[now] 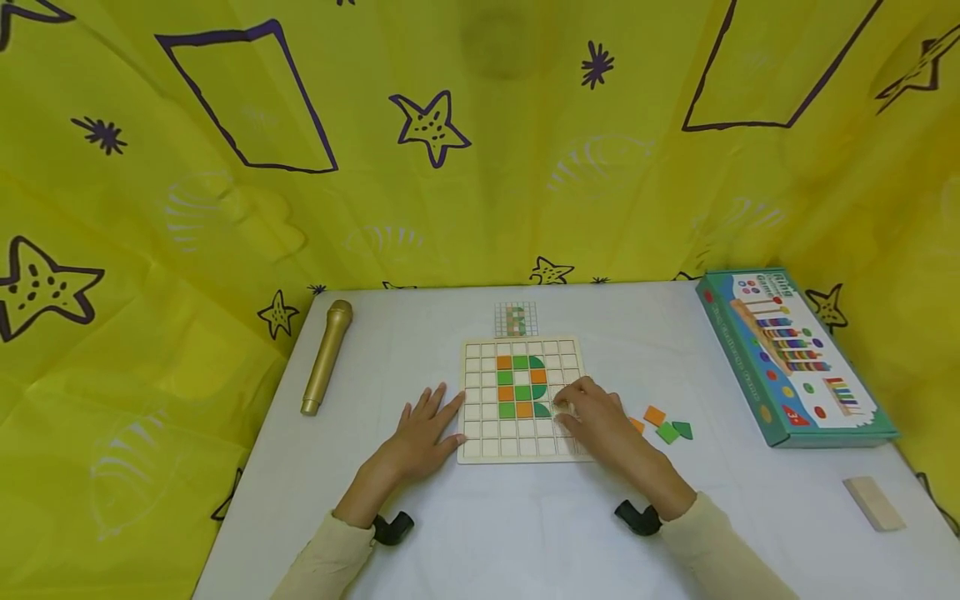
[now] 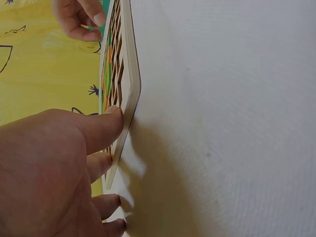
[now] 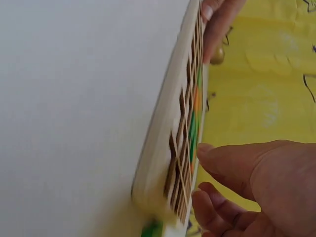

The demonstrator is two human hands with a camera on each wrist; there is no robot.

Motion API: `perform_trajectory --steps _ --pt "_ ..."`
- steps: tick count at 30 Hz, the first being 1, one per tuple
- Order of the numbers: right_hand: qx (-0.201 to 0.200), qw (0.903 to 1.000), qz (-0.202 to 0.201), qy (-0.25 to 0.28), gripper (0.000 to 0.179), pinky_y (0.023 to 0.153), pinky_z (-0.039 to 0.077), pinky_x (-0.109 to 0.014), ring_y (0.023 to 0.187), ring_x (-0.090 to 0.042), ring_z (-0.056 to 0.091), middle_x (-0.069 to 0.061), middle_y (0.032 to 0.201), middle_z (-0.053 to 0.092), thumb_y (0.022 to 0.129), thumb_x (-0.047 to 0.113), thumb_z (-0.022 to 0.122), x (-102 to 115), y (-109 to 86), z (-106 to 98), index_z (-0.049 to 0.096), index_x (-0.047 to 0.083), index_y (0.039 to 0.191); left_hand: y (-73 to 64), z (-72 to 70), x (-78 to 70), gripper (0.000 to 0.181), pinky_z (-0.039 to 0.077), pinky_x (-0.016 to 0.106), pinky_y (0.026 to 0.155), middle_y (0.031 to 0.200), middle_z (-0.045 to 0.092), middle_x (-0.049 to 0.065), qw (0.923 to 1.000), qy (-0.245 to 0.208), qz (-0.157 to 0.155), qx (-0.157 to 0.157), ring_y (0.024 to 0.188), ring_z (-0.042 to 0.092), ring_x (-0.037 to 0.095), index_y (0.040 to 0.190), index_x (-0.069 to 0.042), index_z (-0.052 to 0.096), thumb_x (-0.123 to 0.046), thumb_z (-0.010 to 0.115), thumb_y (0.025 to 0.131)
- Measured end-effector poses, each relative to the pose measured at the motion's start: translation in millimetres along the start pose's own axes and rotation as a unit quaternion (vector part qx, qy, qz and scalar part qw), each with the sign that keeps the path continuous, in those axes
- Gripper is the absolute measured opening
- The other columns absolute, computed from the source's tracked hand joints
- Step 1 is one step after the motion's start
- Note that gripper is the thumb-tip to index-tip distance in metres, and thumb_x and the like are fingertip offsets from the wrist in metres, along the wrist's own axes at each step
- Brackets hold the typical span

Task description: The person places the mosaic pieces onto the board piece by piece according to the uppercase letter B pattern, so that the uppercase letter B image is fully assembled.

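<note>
Resting flat near the middle of the tabletop (image 1: 540, 525): a pale wooden board (image 1: 480, 429), its raised ribs dividing shallow cells. Probably light and stiff; best taken by the outer rim and kept level, so as not to shake the contents loose. Set into the cells: coloured tiles (image 1: 523, 392), orange and green squares with dark green rounded pieces along the right side, and one bare cell enclosed among them. Likely thin, hard and almost weightless, perhaps smooth enough to skid under a fingertip. Best pinched by opposite edges between thumb and forefinger, then pressed at the middle to seat. Hardly fragile, by the look, but easy to nudge askew.

At the board's left rim, the left grip (image 1: 420, 440), relaxed and grasping nothing, fingers spread, thumb against the edge. Over the right part, the right grip (image 1: 596, 417), loosely bent, with a gap between thumb and fingers and nothing visibly pinched. Just beyond the far edge, a small card (image 1: 515, 319) with a similar pattern. Beside the right grip, loose tiles (image 1: 667, 432), one partly hidden. Farther out, a gold microphone (image 1: 326, 358) on the left, a box (image 1: 802, 358) and a wooden block (image 1: 873, 503) on the right.
</note>
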State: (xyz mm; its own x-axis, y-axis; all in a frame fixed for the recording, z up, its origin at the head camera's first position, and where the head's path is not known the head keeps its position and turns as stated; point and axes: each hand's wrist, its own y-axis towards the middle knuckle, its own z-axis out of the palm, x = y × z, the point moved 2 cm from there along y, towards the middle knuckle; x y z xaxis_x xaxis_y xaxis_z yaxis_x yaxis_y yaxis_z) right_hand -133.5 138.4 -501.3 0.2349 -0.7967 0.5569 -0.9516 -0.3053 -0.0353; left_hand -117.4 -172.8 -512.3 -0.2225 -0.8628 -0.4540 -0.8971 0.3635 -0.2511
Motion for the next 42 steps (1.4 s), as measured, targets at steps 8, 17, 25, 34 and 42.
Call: perform_trajectory --steps 8,17,25,34,42 --pt "0.020 0.9976 0.067 -0.001 0.032 0.088 0.039 -0.056 0.119 -0.043 0.054 -0.025 0.128 0.056 0.099 0.017 0.074 -52 -21.2 -44 0.064 0.001 0.125 0.0 1.0 2.4 0.069 0.008 0.070 0.127 0.176 0.015 0.020 0.9999 -0.004 0.008 -0.004 0.163 0.007 0.044 0.168 -0.019 0.030 -0.043 0.055 0.109" --pt "0.066 0.9937 0.089 -0.017 0.025 0.082 0.041 -0.062 0.108 -0.047 0.058 -0.028 0.117 0.059 0.102 0.014 0.069 -88 -33.6 -71 0.062 -0.002 0.120 -1.8 -0.7 1.4 0.068 0.008 0.071 0.126 0.175 0.016 0.022 0.9998 -0.013 0.013 -0.008 0.162 0.009 0.046 0.167 -0.017 0.032 -0.041 0.056 0.108" --pt "0.009 0.9994 0.031 0.016 0.032 0.096 0.050 -0.062 0.110 -0.043 0.061 -0.025 0.116 0.062 0.097 0.000 0.071 -89 -26.5 -56 0.062 -0.006 0.127 -1.0 -1.2 1.1 0.067 0.008 0.068 0.128 0.176 0.013 0.018 1.0000 0.001 0.003 0.006 0.163 0.006 0.042 0.168 -0.020 0.031 -0.043 0.054 0.110" --pt "0.022 0.9975 0.056 0.036 0.025 0.099 0.051 -0.063 0.112 -0.043 0.060 -0.026 0.119 0.058 0.101 0.003 0.066 -88 -27.9 -59 0.062 -0.006 0.124 -1.1 -2.7 -1.5 0.067 0.007 0.068 0.128 0.176 0.013 0.019 1.0000 -0.004 0.005 0.005 0.163 0.006 0.042 0.168 -0.019 0.031 -0.042 0.054 0.110" --pt "0.018 0.9967 0.059 0.052 0.024 0.100 0.052 -0.060 0.114 -0.040 0.060 -0.024 0.124 0.056 0.104 0.005 0.062 -90 -20.9 -47 0.062 -0.004 0.126 -1.1 -3.1 -1.9 0.066 0.008 0.069 0.127 0.176 0.014 0.019 1.0000 -0.003 0.006 0.003 0.163 0.007 0.042 0.168 -0.019 0.031 -0.042 0.054 0.110"
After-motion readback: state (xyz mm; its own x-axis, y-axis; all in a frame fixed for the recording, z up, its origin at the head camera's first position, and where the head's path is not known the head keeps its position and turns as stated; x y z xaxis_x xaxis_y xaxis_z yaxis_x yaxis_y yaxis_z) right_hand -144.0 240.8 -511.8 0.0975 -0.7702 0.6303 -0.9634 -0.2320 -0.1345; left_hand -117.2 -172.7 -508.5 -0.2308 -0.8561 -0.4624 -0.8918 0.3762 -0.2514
